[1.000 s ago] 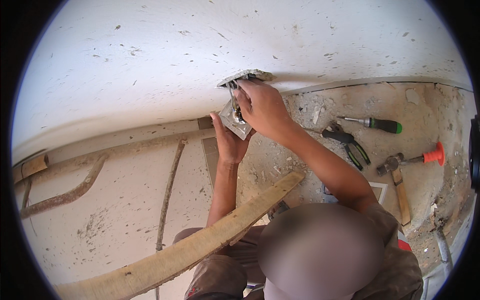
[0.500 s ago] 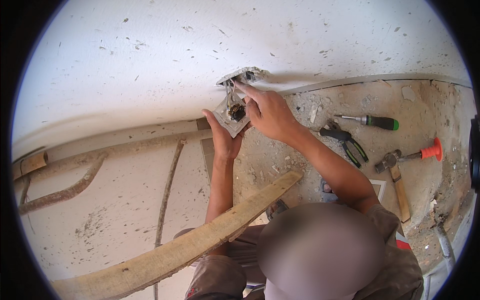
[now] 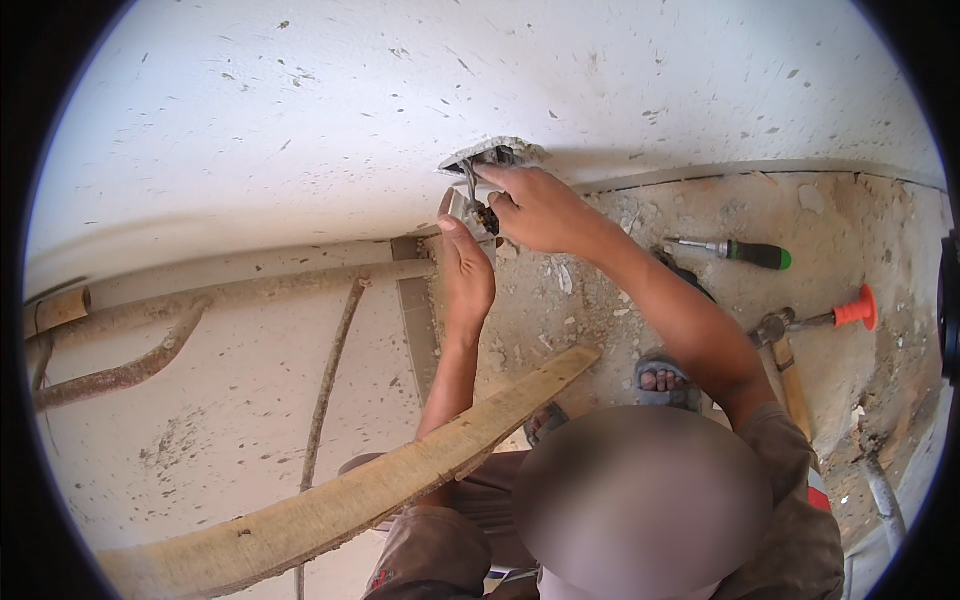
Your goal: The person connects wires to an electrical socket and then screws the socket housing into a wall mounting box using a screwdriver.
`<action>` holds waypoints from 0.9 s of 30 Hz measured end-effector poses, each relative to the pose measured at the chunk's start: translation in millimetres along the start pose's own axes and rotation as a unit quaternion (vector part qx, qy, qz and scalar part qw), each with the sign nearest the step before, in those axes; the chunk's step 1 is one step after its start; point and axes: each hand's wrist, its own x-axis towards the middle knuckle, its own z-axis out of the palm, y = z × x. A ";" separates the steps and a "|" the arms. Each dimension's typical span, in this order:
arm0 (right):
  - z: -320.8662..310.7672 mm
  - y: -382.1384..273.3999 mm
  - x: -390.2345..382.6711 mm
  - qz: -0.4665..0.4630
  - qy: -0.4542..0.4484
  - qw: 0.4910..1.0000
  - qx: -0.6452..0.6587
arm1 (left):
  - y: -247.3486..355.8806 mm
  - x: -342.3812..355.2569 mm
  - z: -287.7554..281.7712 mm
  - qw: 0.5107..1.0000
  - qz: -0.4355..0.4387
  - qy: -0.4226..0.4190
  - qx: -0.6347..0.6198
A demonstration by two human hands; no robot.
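Note:
In my left hand (image 3: 468, 275) is a wall socket or switch with a pale square plate (image 3: 461, 208), pinched at the edge and turned nearly side-on. Its dark back with brassy parts (image 3: 486, 218) faces my right hand. Grey wires (image 3: 471, 180) run from it up into a rough hole (image 3: 508, 155) in the white wall. My right hand (image 3: 545, 212) reaches in from the right, index finger stretched to the wires at the hole's lower lip. The thumb is apart from that finger, close to the socket's back; the other fingers are curled and partly hidden.
A wooden plank (image 3: 350, 505) crosses the foreground below my left forearm. Right of my right arm lie a black-and-green screwdriver (image 3: 755, 254), a hammer (image 3: 793, 385) and a chisel with a red guard (image 3: 855, 308). My right forearm mostly covers the pliers (image 3: 690, 275). Rubble (image 3: 565, 280) litters the floor.
My left hand has turned the socket from facing up to nearly edge-on and closer to the wall. My right forearm has swung over the pliers; its index finger stays at the hole.

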 end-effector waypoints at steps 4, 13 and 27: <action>-22.7 -17.3 8.4 0.143 -0.151 0.971 0.115 | -22.4 -4.0 0.3 0.998 -0.027 0.039 -0.034; -7.7 -6.5 -8.0 0.112 -0.043 0.975 0.188 | -16.6 2.1 2.1 0.900 -0.114 0.023 -0.421; -8.1 -8.6 15.2 0.174 -0.086 0.961 0.195 | -14.7 3.5 1.6 0.959 -0.079 -0.007 -0.271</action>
